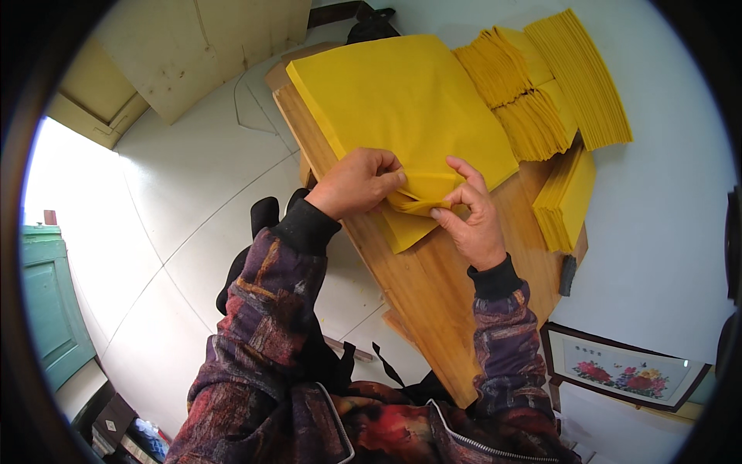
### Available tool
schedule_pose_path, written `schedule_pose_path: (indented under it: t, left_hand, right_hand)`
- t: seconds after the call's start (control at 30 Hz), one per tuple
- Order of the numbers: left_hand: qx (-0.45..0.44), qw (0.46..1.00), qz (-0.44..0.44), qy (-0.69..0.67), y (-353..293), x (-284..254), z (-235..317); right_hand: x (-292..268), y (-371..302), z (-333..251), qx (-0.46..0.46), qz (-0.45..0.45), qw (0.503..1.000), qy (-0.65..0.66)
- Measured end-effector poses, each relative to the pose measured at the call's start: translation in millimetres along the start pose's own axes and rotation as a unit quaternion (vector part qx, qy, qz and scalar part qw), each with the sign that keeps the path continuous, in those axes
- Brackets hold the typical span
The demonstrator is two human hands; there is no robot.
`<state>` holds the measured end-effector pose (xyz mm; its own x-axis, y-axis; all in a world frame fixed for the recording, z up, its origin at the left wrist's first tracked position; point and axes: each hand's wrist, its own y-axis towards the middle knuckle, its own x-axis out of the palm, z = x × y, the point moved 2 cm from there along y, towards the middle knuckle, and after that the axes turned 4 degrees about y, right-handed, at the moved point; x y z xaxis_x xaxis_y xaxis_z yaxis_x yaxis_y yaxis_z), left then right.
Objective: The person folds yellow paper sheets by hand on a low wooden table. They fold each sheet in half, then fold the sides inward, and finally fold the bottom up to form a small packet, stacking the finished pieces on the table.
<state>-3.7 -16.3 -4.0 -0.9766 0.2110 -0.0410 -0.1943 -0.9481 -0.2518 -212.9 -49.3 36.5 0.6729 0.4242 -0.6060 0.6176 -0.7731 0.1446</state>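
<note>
A broad stack of yellow paper sheets [402,100] lies on the wooden table [456,301] in front of me. At its near edge, a folded yellow paper sheet [430,185] is lifted and bent over, with its layers parted between my hands. My left hand [357,184] pinches the left side of this fold between thumb and fingers. On the other side, my right hand [477,223] grips the fold's lower right edge with thumb and a finger, while another finger is raised. A flap of yellow paper hangs below the hands, over the tabletop.
Pleated bundles of yellow paper [533,89] sit at the table's far right, beside a tall ribbed bundle [580,77]. Nearer is another folded stack [566,199], with a small dark grey block [568,275] by the table edge. A framed flower picture [626,368] is at lower right.
</note>
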Motion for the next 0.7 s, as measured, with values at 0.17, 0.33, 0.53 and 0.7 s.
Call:
schedule_pose_path:
  t: [0.17,0.33,0.53,0.7]
  left_hand:
    - [0.099,0.993,-0.037,-0.060,1,-2,-6]
    - [0.031,0.999,-0.001,-0.021,5,0,-7]
    - [-0.009,1.000,0.030,0.000,2,3,1]
    - [-0.021,0.999,0.029,-0.001,-1,3,4]
  right_hand:
    - [1,2,2,0.041,0.006,0.997,0.062]
    - [4,-1,-8,0.043,0.042,0.998,0.014]
    - [8,-13,-20,-0.014,0.122,0.989,-0.077]
    - [8,-11,-8,-0.062,0.059,0.993,-0.078]
